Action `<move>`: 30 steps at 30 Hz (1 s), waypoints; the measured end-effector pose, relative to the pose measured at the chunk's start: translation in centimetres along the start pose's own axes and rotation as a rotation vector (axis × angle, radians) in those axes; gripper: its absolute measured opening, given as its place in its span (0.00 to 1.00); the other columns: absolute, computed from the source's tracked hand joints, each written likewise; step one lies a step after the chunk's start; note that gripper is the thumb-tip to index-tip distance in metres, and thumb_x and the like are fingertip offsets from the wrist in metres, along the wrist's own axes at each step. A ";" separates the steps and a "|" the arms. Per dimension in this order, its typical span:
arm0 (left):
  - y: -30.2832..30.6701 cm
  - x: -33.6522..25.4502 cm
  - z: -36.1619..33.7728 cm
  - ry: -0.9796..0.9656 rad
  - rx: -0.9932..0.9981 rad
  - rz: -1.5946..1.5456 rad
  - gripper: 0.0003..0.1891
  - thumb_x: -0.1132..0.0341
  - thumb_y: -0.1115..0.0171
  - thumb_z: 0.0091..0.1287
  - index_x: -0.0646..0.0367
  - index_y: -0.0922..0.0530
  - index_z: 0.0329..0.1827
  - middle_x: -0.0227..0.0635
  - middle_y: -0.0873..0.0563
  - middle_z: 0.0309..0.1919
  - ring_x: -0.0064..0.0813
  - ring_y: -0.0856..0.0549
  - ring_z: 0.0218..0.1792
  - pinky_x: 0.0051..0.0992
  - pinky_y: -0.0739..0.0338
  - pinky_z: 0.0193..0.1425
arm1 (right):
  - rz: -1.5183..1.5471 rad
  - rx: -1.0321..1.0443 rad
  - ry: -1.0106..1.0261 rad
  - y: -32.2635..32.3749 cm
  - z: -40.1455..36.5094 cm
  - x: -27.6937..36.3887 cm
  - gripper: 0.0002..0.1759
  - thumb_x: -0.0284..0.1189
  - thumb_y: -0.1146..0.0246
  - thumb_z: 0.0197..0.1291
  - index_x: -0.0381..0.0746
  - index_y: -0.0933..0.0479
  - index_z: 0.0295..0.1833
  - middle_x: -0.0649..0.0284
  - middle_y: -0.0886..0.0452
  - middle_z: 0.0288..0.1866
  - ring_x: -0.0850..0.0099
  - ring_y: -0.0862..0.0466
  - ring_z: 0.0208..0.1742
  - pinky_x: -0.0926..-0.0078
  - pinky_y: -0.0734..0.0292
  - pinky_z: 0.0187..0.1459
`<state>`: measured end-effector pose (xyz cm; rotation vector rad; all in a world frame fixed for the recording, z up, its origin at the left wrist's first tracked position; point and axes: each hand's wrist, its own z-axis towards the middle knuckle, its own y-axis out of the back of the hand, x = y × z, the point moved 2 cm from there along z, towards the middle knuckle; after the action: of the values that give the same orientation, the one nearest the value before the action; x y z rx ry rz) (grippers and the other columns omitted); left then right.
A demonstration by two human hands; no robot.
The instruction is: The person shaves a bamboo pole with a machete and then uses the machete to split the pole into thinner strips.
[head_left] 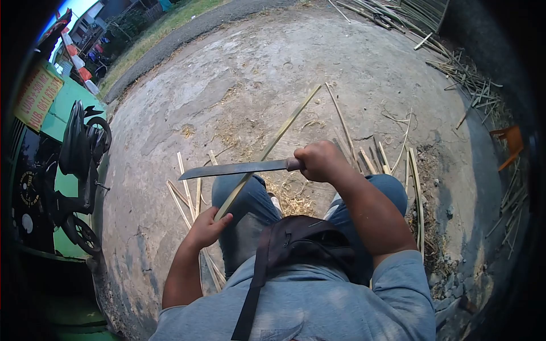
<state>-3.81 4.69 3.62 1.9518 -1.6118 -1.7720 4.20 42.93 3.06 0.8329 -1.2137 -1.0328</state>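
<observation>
My right hand (319, 161) is closed round the handle of a machete (242, 169), its long blade pointing left. The blade lies across a bamboo strip (282, 129), overlapping it above my left knee. My left hand (208, 227) grips the near end of that strip, thumb along its side. From there the strip slants up and away to the right, its far end over the concrete. Curly shavings (293, 199) lie on the ground between my knees.
More bamboo strips lie on both sides of my legs, including a long one (417, 196) at right. Cut bamboo pieces (483, 96) are heaped along the right edge, near an orange plastic object (508, 145). A motorbike (82, 165) stands at left. A black bag (307, 244) hangs on my front.
</observation>
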 end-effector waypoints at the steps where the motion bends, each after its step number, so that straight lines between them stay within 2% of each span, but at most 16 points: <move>1: 0.0 0.1 -0.5 0.021 0.020 -0.010 0.28 0.43 0.29 0.74 0.66 0.19 0.46 0.29 0.21 0.29 0.20 0.25 0.32 0.27 0.27 0.36 | 0.011 0.037 -0.016 -0.2 0.2 -0.2 0.04 0.33 0.29 0.56 0.49 0.13 0.38 0.58 0.10 0.35 0.54 0.09 0.41 0.54 0.14 0.45; 4: -0.4 1.3 -1.8 0.041 0.030 -0.026 0.27 0.44 0.29 0.75 0.66 0.19 0.46 0.28 0.20 0.29 0.19 0.25 0.33 0.27 0.27 0.36 | 0.089 0.055 -0.212 -1.0 0.7 -2.8 0.08 0.32 0.32 0.57 0.49 0.12 0.43 0.57 0.09 0.40 0.53 0.09 0.46 0.53 0.14 0.48; 5: -0.5 1.6 -1.8 0.039 0.025 -0.030 0.27 0.44 0.29 0.75 0.65 0.19 0.46 0.27 0.20 0.30 0.19 0.25 0.33 0.27 0.27 0.36 | 0.116 0.122 -0.325 -1.1 0.8 -3.9 0.12 0.33 0.34 0.60 0.50 0.11 0.49 0.56 0.09 0.44 0.53 0.09 0.49 0.52 0.15 0.51; 7: -0.5 1.0 -2.0 0.056 0.018 -0.008 0.26 0.45 0.29 0.75 0.65 0.19 0.46 0.27 0.20 0.29 0.19 0.25 0.33 0.27 0.27 0.36 | 0.162 0.090 -0.414 -0.5 0.9 -4.7 0.13 0.33 0.34 0.61 0.51 0.12 0.50 0.55 0.09 0.46 0.53 0.09 0.50 0.51 0.15 0.51; 10: -0.4 1.0 -2.0 0.067 0.013 0.011 0.25 0.46 0.29 0.75 0.64 0.19 0.45 0.27 0.20 0.29 0.19 0.25 0.32 0.27 0.27 0.37 | 0.201 0.064 -0.404 -0.2 0.5 -4.1 0.10 0.34 0.34 0.62 0.50 0.12 0.48 0.55 0.09 0.44 0.52 0.09 0.49 0.51 0.15 0.51; 14: -0.9 2.9 -1.3 0.049 0.023 -0.068 0.24 0.46 0.29 0.75 0.64 0.19 0.45 0.29 0.20 0.30 0.20 0.24 0.33 0.27 0.26 0.38 | 0.136 0.059 -0.228 -0.2 -0.2 -0.9 0.08 0.38 0.29 0.62 0.46 0.14 0.41 0.53 0.11 0.38 0.47 0.11 0.43 0.50 0.16 0.45; 15: -1.0 3.0 -1.3 0.029 0.015 -0.047 0.24 0.47 0.29 0.75 0.64 0.19 0.45 0.29 0.19 0.30 0.20 0.24 0.33 0.27 0.26 0.38 | 0.058 0.082 -0.113 -0.3 0.0 -0.3 0.08 0.38 0.29 0.62 0.46 0.15 0.38 0.53 0.12 0.35 0.48 0.11 0.42 0.49 0.16 0.44; 17: -1.1 2.8 -1.4 -0.009 -0.006 -0.007 0.24 0.47 0.30 0.76 0.64 0.20 0.45 0.29 0.19 0.31 0.20 0.23 0.34 0.27 0.26 0.38 | 0.003 0.126 -0.033 0.4 -0.2 0.4 0.06 0.36 0.30 0.60 0.47 0.13 0.40 0.55 0.10 0.38 0.53 0.09 0.45 0.53 0.14 0.47; 20: -1.1 2.1 -1.9 0.030 -0.018 -0.019 0.23 0.48 0.30 0.77 0.65 0.20 0.46 0.30 0.19 0.32 0.20 0.23 0.35 0.28 0.26 0.39 | 0.013 0.178 -0.180 0.3 0.5 -1.1 0.06 0.35 0.31 0.60 0.48 0.13 0.41 0.57 0.10 0.38 0.52 0.09 0.45 0.53 0.15 0.47; 21: -1.2 2.2 -2.0 0.026 -0.025 -0.066 0.23 0.49 0.31 0.77 0.64 0.20 0.46 0.29 0.19 0.32 0.20 0.23 0.35 0.28 0.26 0.39 | 0.119 0.114 -0.211 0.1 0.5 -2.2 0.08 0.34 0.32 0.61 0.49 0.12 0.44 0.56 0.09 0.41 0.51 0.10 0.46 0.52 0.15 0.48; 24: -1.6 3.0 -1.6 0.023 -0.029 -0.141 0.22 0.49 0.31 0.78 0.64 0.20 0.46 0.28 0.19 0.32 0.20 0.24 0.34 0.27 0.26 0.38 | 0.183 -0.002 -0.383 0.3 0.9 -4.3 0.10 0.35 0.34 0.63 0.48 0.12 0.47 0.54 0.09 0.45 0.51 0.10 0.49 0.51 0.16 0.51; 28: -1.2 4.4 -1.1 0.044 0.005 -0.118 0.22 0.49 0.32 0.78 0.64 0.19 0.48 0.26 0.19 0.32 0.19 0.25 0.35 0.26 0.27 0.39 | 0.205 -0.035 -0.374 0.1 0.4 -3.7 0.09 0.36 0.33 0.63 0.47 0.13 0.46 0.53 0.09 0.44 0.51 0.10 0.48 0.50 0.15 0.50; 30: -1.3 4.2 -1.1 0.050 0.015 -0.138 0.22 0.49 0.32 0.78 0.64 0.19 0.49 0.26 0.19 0.32 0.18 0.25 0.35 0.26 0.27 0.39 | 0.126 0.056 -0.287 0.5 0.1 -2.1 0.09 0.36 0.32 0.62 0.46 0.13 0.45 0.54 0.09 0.43 0.51 0.09 0.47 0.50 0.15 0.49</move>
<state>-2.98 1.74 0.23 2.1443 -1.5144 -1.7455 4.13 45.04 2.85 0.6560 -1.5244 -1.0434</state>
